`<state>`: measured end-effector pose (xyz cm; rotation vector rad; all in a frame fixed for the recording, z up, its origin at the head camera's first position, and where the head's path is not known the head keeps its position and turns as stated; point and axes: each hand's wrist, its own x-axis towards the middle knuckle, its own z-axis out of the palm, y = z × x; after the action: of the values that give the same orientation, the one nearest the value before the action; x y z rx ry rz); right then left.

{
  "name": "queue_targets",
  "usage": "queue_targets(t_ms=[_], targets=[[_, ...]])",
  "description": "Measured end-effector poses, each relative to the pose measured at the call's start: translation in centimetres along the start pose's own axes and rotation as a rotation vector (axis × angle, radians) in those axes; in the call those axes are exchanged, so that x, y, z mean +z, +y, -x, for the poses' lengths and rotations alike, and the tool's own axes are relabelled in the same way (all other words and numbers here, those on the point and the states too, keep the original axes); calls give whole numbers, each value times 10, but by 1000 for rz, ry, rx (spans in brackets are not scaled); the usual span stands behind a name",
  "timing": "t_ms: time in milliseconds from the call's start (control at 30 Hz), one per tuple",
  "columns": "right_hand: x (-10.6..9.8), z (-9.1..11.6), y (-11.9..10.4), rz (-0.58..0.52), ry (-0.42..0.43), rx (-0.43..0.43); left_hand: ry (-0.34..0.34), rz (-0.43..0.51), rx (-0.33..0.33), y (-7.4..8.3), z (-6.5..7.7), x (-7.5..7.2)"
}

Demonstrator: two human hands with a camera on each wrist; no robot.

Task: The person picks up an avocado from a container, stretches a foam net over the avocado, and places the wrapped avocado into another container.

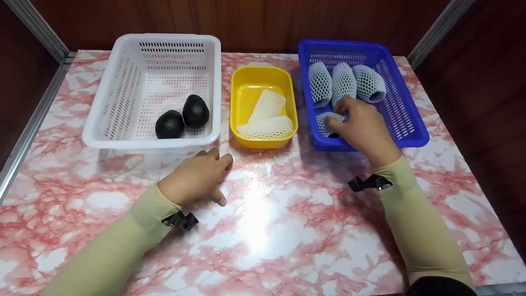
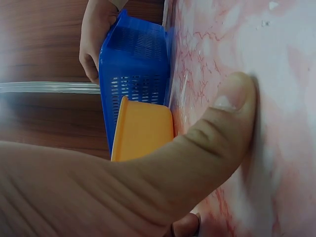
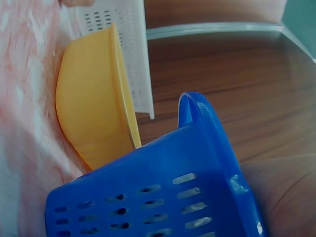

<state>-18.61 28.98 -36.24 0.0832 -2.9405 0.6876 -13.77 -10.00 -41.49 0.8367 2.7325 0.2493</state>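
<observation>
My right hand (image 1: pixel 363 125) reaches over the front of the blue basket (image 1: pixel 411 119), thumb and forefinger curled at a dark avocado in a white foam net (image 1: pixel 324 119). The hand hides part of that wrapped avocado. Behind it in the same basket lie three more foam-netted pieces (image 1: pixel 319 84). My left hand (image 1: pixel 197 176) rests low over the table before the white basket (image 1: pixel 113 142), fingers loosely spread and holding nothing. Its thumb (image 2: pixel 234 106) lies at the tabletop in the left wrist view. Two dark avocados (image 1: pixel 195 112) sit in the white basket's front right corner.
Between the baskets stands a yellow tub (image 1: pixel 263 142) with loose foam net sleeves (image 1: pixel 267 127) inside. Everything stands on a red-and-white marbled table (image 1: pixel 287 230). A dark wooden panel (image 1: pixel 259 20) rises along the back.
</observation>
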Motion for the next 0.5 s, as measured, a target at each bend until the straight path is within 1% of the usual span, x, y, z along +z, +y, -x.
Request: queue_targets(t_ms=[200,300,333,400,433,500], targets=[[-6,-4,1,45,-240,40,-5,3,-2,-1,0,0],[-8,-6,2,43,-316,4,-2,7,1,-1,0,0],[-8,-7,2,33,-324,-15,-1,7,2,-1,0,0],[-7,-7,4,15,-312,-57,0,10,4,-1,0,0],[-7,-7,4,5,-293,-77,1,10,3,-1,0,0],[-6,-5,4,-12,-244,-91,3,7,5,-1,0,0]])
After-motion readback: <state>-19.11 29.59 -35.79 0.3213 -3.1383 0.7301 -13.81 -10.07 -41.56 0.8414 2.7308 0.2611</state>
